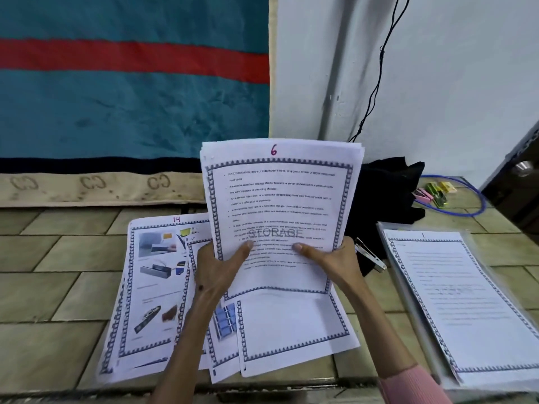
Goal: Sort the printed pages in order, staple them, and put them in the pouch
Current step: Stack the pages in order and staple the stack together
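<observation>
I hold a stack of printed pages (280,199) upright in front of me; its top sheet is marked 6 in red. My left hand (218,266) grips the stack's lower left edge and my right hand (329,258) grips its lower right edge. Under the stack, loose pages lie fanned on the tiled floor, one marked 14 (151,287) at the left and another (294,330) below the stack. To the right, page 1 (455,293) rests on a clear plastic pouch (388,252). A silver stapler (370,255) lies between my right hand and the pouch.
A black cloth (388,193) lies behind the stack. Coloured clips (434,193) and a blue cable loop (478,199) sit at the back right. A teal and red blanket (131,83) hangs at the back left, and a black cord (376,77) runs down the white wall.
</observation>
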Demonstrator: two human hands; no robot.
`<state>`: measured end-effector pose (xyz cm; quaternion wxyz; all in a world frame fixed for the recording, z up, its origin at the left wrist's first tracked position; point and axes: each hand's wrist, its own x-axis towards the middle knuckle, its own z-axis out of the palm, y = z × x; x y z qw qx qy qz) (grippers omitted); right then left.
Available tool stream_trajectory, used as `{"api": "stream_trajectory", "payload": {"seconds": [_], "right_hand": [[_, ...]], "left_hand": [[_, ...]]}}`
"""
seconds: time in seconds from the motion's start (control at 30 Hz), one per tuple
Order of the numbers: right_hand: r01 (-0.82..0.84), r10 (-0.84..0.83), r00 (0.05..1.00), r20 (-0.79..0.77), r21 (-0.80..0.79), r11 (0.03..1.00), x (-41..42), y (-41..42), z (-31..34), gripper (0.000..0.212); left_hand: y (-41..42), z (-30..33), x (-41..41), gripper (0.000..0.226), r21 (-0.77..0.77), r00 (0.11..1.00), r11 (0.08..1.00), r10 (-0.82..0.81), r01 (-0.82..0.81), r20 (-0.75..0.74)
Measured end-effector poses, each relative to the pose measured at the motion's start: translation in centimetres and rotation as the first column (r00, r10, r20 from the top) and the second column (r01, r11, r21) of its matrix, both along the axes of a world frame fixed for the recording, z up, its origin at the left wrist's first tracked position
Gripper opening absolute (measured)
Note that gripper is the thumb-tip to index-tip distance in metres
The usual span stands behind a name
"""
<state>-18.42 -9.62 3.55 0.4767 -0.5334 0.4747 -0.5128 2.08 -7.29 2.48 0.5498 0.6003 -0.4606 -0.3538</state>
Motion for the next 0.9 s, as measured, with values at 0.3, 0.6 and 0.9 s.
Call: {"api": "stream_trajectory", "payload": {"seconds": [0.3,0.6,0.9], "right_hand": [[0.029,-0.029,1.0,-0.001,0.07,0.997,0.2,0.9,-1.3,0.025],[0.037,-0.042,0.999,0.024,0.174,0.984,-0.3,1.5,-2.9,0.025],[0.045,-0.047,0.999,0.007,0.184,0.982,-1.0,1.0,-1.6,0.018]], "left_hand": [[1.0,-1.2,-1.3,0.027,0.151,0.993,0.988,0.006,0.012,-0.118],[1.5,-2.8,-1.6,0.035,0.302,0.993,0.953,0.031,0.006,-0.116],[1.5,-1.3,-1.0,0.046,0.355,0.992,0.927,-0.113,0.124,-0.053]]}}
